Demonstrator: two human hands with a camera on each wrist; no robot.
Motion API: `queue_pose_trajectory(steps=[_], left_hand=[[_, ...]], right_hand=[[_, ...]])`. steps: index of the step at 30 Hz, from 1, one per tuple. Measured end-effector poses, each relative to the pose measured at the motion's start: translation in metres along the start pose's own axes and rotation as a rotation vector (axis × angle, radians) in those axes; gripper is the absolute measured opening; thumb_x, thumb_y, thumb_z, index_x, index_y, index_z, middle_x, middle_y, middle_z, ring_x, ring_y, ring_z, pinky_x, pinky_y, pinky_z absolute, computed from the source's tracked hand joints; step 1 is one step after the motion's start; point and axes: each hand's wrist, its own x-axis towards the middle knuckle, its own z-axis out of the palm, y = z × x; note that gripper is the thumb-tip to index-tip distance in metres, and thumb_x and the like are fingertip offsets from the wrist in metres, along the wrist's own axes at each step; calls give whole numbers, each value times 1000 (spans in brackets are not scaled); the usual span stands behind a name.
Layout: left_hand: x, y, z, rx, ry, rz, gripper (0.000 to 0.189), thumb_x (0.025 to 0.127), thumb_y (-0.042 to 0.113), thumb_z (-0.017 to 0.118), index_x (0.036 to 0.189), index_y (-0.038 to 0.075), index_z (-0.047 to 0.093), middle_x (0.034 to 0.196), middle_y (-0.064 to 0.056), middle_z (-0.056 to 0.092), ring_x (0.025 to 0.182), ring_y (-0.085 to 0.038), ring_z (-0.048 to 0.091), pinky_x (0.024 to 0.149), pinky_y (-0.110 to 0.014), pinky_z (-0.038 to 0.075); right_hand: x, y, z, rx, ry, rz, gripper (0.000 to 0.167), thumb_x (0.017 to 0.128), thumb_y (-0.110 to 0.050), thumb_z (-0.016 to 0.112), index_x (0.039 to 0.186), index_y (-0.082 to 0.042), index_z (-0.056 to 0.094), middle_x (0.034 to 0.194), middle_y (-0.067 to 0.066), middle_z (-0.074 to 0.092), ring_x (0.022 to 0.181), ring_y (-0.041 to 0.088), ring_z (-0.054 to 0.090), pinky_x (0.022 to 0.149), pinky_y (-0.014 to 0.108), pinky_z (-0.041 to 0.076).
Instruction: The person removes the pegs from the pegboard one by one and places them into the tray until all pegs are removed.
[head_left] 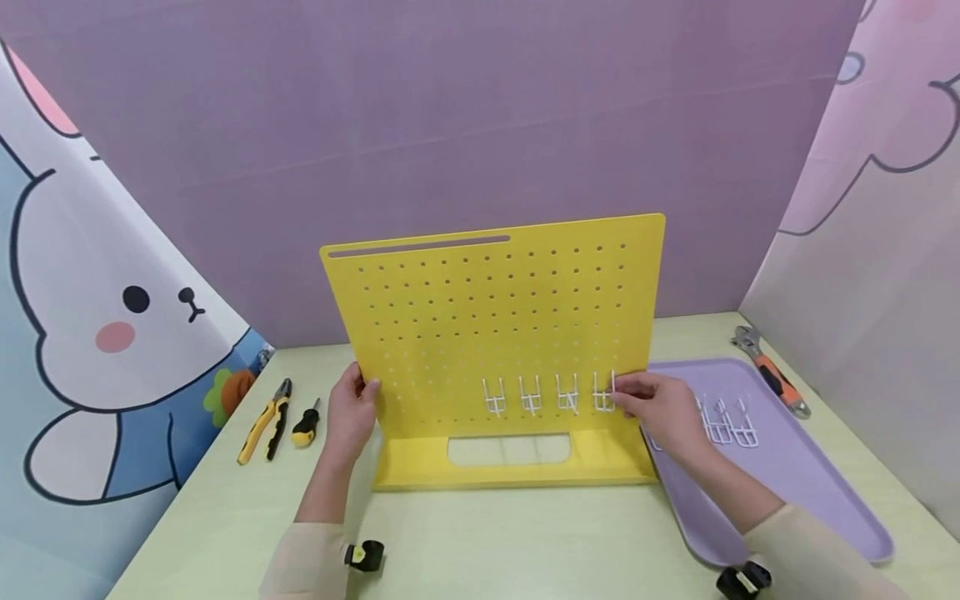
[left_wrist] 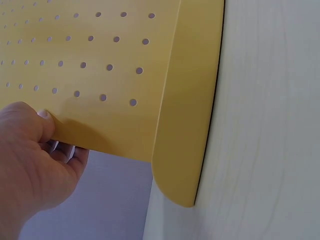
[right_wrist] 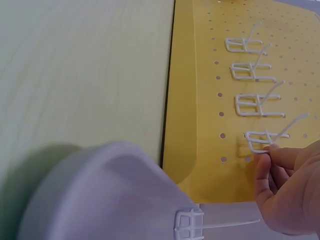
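A yellow pegboard stands upright on its base, its panel dotted with rows of holes. My left hand grips the panel's left edge, the thumb on the front face and the fingers behind, as the left wrist view shows. Along the lower right of the panel sits a row of several white wire hooks. With thumb and fingertips my right hand pinches the rightmost wire hook, which lies against the holes. Whether its prongs are fully seated I cannot tell.
Right of the board lies a purple tray with several more wire hooks, partly behind my right arm. An orange-handled adjustable wrench is beyond it. On the left are yellow-black pliers and a short screwdriver.
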Motion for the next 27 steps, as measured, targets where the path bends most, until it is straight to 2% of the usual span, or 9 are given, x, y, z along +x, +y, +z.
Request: queue_pose_trajectory(steps=[6, 12, 19, 21, 27], left_hand=[[0, -1, 0, 2, -1, 1, 32, 105, 3, 48, 137, -3, 51, 128, -20, 58, 110, -29, 53, 95, -42, 48], [0, -3, -1, 7, 3, 8, 32, 106, 2, 47, 137, -3, 50, 128, -20, 57, 112, -30, 53, 96, -43, 48], [-1, -3, -1, 6, -1, -4, 33, 106, 3, 47, 139, -2, 49, 129, -20, 57, 113, -29, 53, 97, -43, 48], [0, -2, -1, 2, -2, -1, 33, 106, 3, 47, 139, -2, 50, 130, -19, 57, 113, -29, 53, 97, -43, 48], [1, -1, 0, -3, -4, 14, 32, 106, 2, 47, 138, -3, 50, 129, -20, 57, 112, -29, 54, 95, -43, 48]], right_hand=[[1, 3, 3, -59, 22, -9, 21, 91, -11, 76, 109, 0, 75, 100, 12, 75, 84, 18, 68, 67, 22, 54], [0, 3, 5, -72, 49, -42, 21, 91, -10, 76, 109, 1, 76, 102, 14, 75, 82, 16, 67, 63, 21, 53], [0, 6, 7, -83, 107, -138, 18, 89, -4, 77, 106, 1, 77, 101, 14, 75, 86, 20, 70, 64, 18, 53], [0, 7, 7, -64, 107, -139, 18, 90, -4, 76, 106, 1, 77, 101, 15, 75, 86, 20, 70, 65, 18, 54], [-1, 7, 2, -1, 67, -85, 18, 92, -4, 74, 108, 3, 75, 99, 15, 75, 80, 16, 68, 68, 32, 59]])
